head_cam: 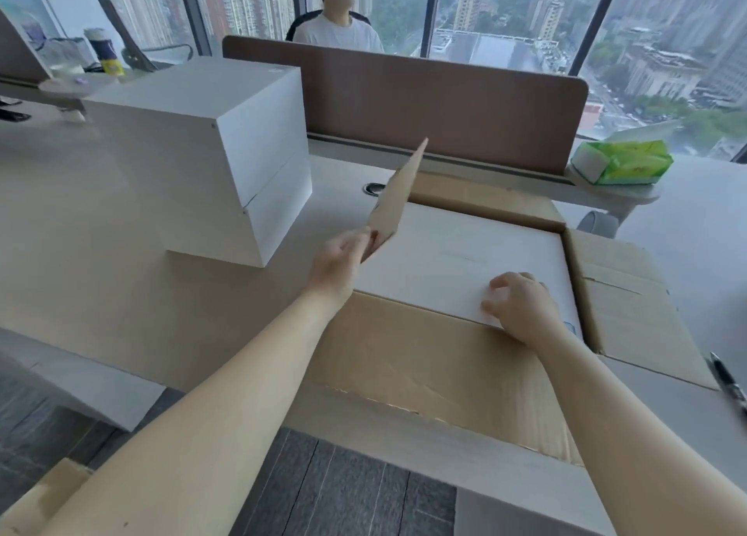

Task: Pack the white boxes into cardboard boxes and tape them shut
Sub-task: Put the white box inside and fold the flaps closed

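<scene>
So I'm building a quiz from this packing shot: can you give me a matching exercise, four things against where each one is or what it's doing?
Things:
1. left hand
2. right hand
3. green tissue pack
4. black pen

Places or states:
A. at the right edge of the desk
B. rests on the white box in the carton
C. on the ledge at the end of the brown divider
D. holds the carton's left flap up

Pairs: 1-D, 2-B, 3-C, 4-A

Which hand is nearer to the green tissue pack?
Right. The right hand rests on the white box inside the cardboard box, below and left of the green tissue pack. The left hand grips the raised left flap, farther away.
</scene>
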The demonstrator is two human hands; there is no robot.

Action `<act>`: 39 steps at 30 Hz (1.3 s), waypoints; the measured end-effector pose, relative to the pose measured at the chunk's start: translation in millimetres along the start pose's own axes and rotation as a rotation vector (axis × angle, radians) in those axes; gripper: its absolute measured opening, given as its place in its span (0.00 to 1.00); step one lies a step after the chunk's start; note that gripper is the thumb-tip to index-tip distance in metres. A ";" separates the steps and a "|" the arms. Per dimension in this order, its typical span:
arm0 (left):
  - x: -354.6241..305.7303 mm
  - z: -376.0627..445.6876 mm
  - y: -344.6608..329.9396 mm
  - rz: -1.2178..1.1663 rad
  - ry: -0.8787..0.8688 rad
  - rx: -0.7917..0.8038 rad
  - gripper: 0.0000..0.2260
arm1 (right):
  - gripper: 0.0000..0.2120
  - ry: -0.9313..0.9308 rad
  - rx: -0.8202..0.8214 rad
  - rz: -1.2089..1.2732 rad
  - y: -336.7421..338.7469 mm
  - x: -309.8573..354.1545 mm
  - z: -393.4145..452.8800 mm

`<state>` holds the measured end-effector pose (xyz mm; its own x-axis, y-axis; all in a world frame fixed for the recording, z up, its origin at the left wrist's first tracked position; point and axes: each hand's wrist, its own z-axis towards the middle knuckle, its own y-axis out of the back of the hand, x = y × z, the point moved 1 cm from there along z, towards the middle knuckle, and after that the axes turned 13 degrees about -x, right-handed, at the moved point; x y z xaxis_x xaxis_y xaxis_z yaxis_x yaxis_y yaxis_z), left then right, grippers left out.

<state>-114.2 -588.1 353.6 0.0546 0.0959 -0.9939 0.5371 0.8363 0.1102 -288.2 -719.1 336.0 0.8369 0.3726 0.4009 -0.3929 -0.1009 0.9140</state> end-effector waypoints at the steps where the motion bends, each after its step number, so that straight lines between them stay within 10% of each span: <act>1: 0.7 -1.0 -5.1 0.111 -0.029 0.072 0.11 | 0.18 0.004 0.007 0.002 1.6 -2.1 -2.1; 10: 19.1 -11.6 -48.8 1.249 -0.325 0.486 0.29 | 0.17 -0.095 -0.160 0.068 25.0 -41.8 -41.3; 14: 19.2 -13.1 -50.3 1.290 -0.345 0.500 0.30 | 0.19 -0.364 -0.385 -0.014 31.7 -66.6 -61.7; 19: 19.9 -15.4 -49.9 1.296 -0.374 0.501 0.30 | 0.19 -0.719 -0.257 0.222 28.6 -81.3 -72.7; 25: 23.7 -16.3 -49.9 1.309 -0.426 0.497 0.29 | 0.30 -0.694 -0.372 0.639 19.5 -79.3 -71.5; 39: 17.7 -22.2 -44.6 1.214 -0.475 0.524 0.34 | 0.13 -0.431 -0.399 0.535 14.6 -72.1 -71.2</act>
<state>-155.9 -611.8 331.2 0.9236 0.3265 -0.2009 0.1921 0.0593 0.9796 -381.4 -681.7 316.0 0.5379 -0.0308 0.8425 -0.8220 0.2027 0.5322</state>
